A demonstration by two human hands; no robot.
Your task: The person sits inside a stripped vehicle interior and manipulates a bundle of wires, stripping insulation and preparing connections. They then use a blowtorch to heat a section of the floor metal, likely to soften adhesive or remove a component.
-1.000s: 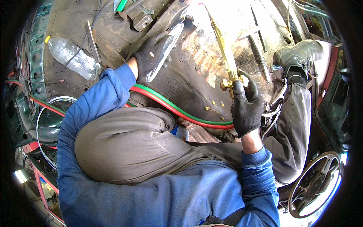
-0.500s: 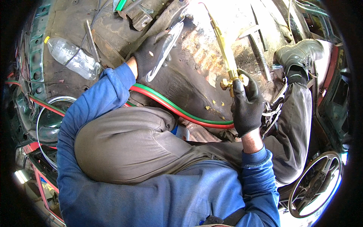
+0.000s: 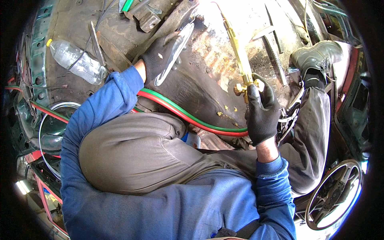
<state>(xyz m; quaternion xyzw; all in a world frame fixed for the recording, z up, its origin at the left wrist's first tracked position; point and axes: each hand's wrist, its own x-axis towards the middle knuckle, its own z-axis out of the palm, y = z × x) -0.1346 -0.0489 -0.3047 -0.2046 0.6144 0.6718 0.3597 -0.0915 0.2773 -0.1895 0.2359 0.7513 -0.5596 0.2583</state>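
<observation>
Two gloved hands at work. Right hand point(image 3: 262, 114) wraps its fingers point(image 3: 256, 90) tight round the brass cutting torch point(image 3: 240, 52), tip pointing away from the fingers toward bright rusty sheet metal point(image 3: 224, 48). Left hand point(image 3: 160, 60) lies flat, fingers spread, on a shiny metal strip point(image 3: 176, 50). Red and green hoses point(image 3: 192, 118) trail from under the right fingers across the knee. Plastic bottle point(image 3: 76, 60) sits left of the left fingers. Risk: sparks or a slipping torch could scorch the hoses, trousers or boot point(image 3: 316, 56), all close by.

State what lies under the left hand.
The left hand rests on a long silver metal strip lying on the rusty floor. The strip's middle part is covered by the glove.
</observation>
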